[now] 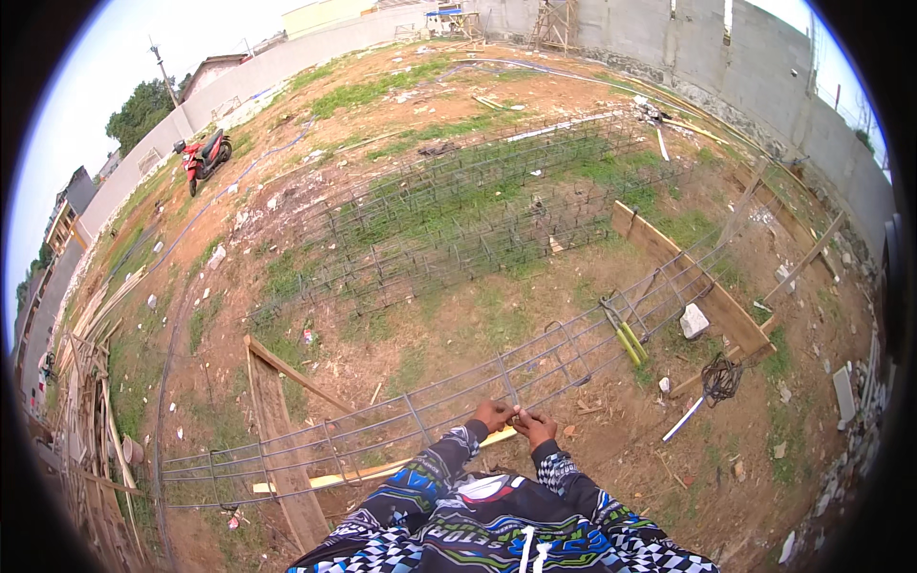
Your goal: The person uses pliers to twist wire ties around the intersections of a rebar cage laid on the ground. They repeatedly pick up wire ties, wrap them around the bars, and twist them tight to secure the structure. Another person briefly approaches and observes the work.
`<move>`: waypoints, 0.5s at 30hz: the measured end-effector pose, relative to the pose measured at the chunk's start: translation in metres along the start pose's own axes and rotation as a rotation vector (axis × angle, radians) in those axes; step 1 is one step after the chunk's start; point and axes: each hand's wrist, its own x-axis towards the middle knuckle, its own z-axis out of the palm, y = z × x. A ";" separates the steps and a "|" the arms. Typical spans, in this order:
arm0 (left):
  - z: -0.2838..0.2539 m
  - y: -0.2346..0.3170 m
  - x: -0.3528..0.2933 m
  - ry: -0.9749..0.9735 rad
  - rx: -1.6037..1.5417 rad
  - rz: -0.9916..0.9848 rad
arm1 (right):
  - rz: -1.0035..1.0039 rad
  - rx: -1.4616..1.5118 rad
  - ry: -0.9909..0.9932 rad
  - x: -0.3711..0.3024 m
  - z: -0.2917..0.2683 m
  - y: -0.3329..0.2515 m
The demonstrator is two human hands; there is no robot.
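A long rebar cage (pixel 415 417) of thin steel rods with square stirrups stretches across in front of me, resting on wooden boards at both ends. My left hand (pixel 494 414) is closed at the near side of the cage, beside a stirrup (pixel 507 380). Close against it is my right hand (pixel 537 427), its fingers pinched together. The fingertips of both hands almost meet; whatever is between them is too small to make out. To the right, cutters (pixel 626 334) with yellow-green handles lie at the cage's rods.
Supporting boards stand at left (pixel 282 458) and right (pixel 693 277). A white block (pixel 694 321) and a dark wire coil (pixel 721 379) lie at right. More rebar cages (pixel 458 220) cover the grass beyond. Timber (pixel 100 411) is piled left; a red motorbike (pixel 202 159) stands far off.
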 end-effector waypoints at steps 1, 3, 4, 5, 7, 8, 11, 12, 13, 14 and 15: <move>0.001 -0.004 0.001 0.009 -0.028 -0.014 | 0.034 -0.047 0.010 0.003 -0.001 -0.002; 0.006 -0.013 0.006 0.027 -0.083 -0.037 | -0.008 -0.130 0.012 0.009 -0.003 -0.002; 0.008 -0.008 0.007 0.014 -0.060 -0.052 | -0.080 -0.165 0.017 0.015 -0.009 0.005; 0.009 -0.003 0.011 0.003 -0.032 -0.088 | -0.153 -0.200 0.023 0.020 -0.016 0.010; 0.004 0.018 0.010 -0.004 0.021 -0.183 | -0.116 -0.219 0.101 0.017 -0.008 0.005; 0.005 0.005 0.020 0.010 -0.087 -0.154 | -0.100 -0.226 0.134 0.013 0.001 -0.002; 0.004 -0.017 0.024 0.070 -0.043 -0.073 | 0.122 -0.295 0.087 -0.011 0.013 -0.017; 0.008 -0.015 0.026 0.077 -0.004 -0.058 | 0.083 -0.350 0.096 -0.008 0.007 -0.013; 0.010 -0.014 0.028 0.082 -0.004 -0.043 | 0.043 -0.410 0.098 -0.001 0.003 -0.005; 0.012 -0.013 0.030 0.088 -0.005 -0.028 | 0.004 -0.470 0.099 0.007 -0.002 0.001; 0.014 -0.015 0.030 0.096 -0.007 -0.022 | -0.104 -0.594 0.123 0.011 -0.005 0.005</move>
